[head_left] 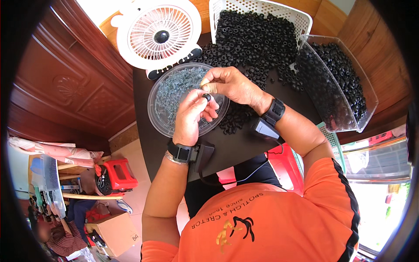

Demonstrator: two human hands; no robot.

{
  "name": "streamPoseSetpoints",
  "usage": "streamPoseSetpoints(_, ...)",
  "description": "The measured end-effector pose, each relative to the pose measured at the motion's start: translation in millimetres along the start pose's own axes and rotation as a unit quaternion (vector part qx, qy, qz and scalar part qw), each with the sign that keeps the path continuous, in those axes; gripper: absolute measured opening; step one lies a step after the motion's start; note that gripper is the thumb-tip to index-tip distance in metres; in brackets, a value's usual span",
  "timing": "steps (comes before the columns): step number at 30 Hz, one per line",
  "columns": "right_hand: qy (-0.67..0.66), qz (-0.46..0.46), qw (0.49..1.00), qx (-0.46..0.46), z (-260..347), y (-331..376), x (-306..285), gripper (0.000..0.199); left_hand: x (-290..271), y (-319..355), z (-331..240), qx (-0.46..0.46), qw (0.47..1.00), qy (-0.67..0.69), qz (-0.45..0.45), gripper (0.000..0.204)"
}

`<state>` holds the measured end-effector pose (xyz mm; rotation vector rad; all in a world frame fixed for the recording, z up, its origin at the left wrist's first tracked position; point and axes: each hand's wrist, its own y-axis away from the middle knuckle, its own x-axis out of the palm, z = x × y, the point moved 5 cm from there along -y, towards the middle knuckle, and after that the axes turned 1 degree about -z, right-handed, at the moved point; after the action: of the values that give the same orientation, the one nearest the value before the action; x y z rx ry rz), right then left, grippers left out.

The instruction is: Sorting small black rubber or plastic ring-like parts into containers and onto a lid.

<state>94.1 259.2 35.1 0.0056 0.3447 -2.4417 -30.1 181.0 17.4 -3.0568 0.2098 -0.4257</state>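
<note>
My left hand holds a small black ring-shaped plastic piece between thumb and fingers. Just above it, my right hand is closed in a pinch, its fingertips close to the black piece. Whatever lies in that pinch is too small to make out. Both hands are over a round clear tub filled with small clear, bluish pieces. A loose heap of black ring-shaped pieces spreads over the dark table behind and beside the tub.
A white fan stands at the back left. A white perforated basket lies tipped at the back with black pieces spilling out. To the right, a clear bin holds more of them. Below the table's right side is a red stool.
</note>
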Motion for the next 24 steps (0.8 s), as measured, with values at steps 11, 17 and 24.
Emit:
streamPoseSetpoints(11,-0.060,0.046,0.996,-0.042,14.8,9.8,4.3,0.018,7.4,1.6,-5.9,0.078,0.996,-0.009,0.041,0.025)
streamPoseSetpoints(17,-0.089,0.057,0.994,-0.042,14.3,6.7,-1.5,0.016,5.6,2.1,-6.3,0.066,0.997,-0.020,0.034,0.029)
streamPoseSetpoints(24,-0.030,0.094,0.995,0.004,15.6,7.4,-0.8,0.017,5.9,2.4,-4.9,0.060,0.997,-0.021,0.044,0.030)
